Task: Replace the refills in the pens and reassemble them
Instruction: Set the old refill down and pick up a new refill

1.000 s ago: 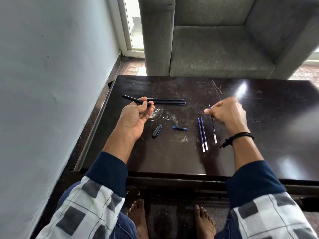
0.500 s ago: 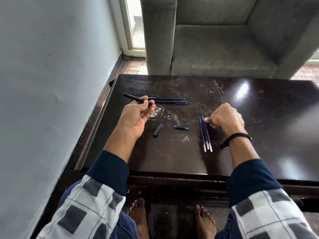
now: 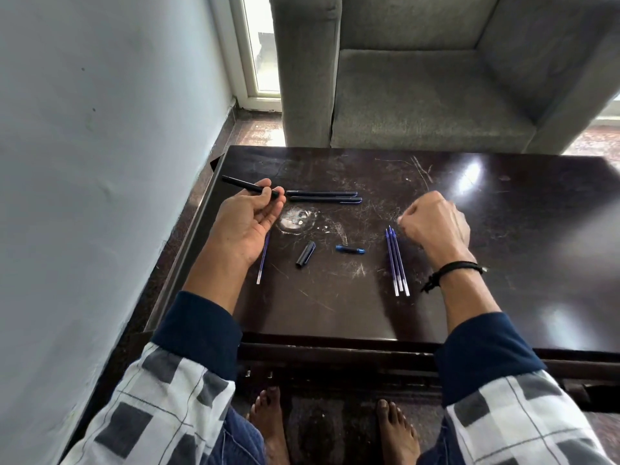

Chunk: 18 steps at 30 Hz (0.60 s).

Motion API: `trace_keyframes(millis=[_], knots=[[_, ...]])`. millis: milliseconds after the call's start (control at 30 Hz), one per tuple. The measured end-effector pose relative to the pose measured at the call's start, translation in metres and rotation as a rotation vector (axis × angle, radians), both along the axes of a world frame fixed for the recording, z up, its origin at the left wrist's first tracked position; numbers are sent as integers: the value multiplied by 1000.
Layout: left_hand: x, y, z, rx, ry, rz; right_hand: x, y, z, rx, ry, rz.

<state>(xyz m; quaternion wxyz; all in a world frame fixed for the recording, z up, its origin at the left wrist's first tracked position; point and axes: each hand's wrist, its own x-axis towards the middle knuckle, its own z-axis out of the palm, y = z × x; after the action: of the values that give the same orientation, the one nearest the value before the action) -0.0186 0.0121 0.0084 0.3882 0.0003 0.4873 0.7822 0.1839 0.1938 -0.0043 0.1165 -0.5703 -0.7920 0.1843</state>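
My left hand (image 3: 248, 223) pinches a black pen barrel (image 3: 243, 185) between thumb and fingers, above the table's left part. Under that hand's wrist a single blue refill (image 3: 262, 261) lies on the dark table (image 3: 335, 303). Two assembled dark pens (image 3: 323, 196) lie side by side just right of the barrel. A black cap (image 3: 305, 254) and a small blue pen piece (image 3: 350, 250) lie in the middle. Three blue refills (image 3: 396, 263) lie together at the right. My right hand (image 3: 436, 226) hovers beside their far ends, fingers curled, with nothing visible in it.
A grey armchair (image 3: 419, 95) stands right behind the table. A pale wall (image 3: 100, 162) runs close along the left side. My bare feet (image 3: 268, 421) show on the floor under the table's near edge. The table's right half is bare and glossy.
My right hand laid a third refill beside the other two, let go and lifted away. A single refill now shows on the table under my left hand, which still holds the barrel.
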Motion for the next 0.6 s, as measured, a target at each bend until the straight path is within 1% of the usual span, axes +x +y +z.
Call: trace_keyframes(millis=[67, 133, 267, 333, 467, 600], knots=[[-6, -4, 3, 8, 2, 20, -9, -13, 6, 32, 91, 110], [-12, -8, 6, 6, 4, 40, -21, -30, 8, 55, 142, 261], [-21, -13, 7, -10, -4, 113, -47, -67, -5, 102, 79, 631], [-24, -14, 6, -32, -5, 170, -55, -84, -17, 204, 52, 764], [-26, -13, 6, -60, 8, 241, -67, -114, -36, 404, 72, 874], [-24, -12, 9, -74, 21, 257, -78, -130, -45, 464, 109, 971]])
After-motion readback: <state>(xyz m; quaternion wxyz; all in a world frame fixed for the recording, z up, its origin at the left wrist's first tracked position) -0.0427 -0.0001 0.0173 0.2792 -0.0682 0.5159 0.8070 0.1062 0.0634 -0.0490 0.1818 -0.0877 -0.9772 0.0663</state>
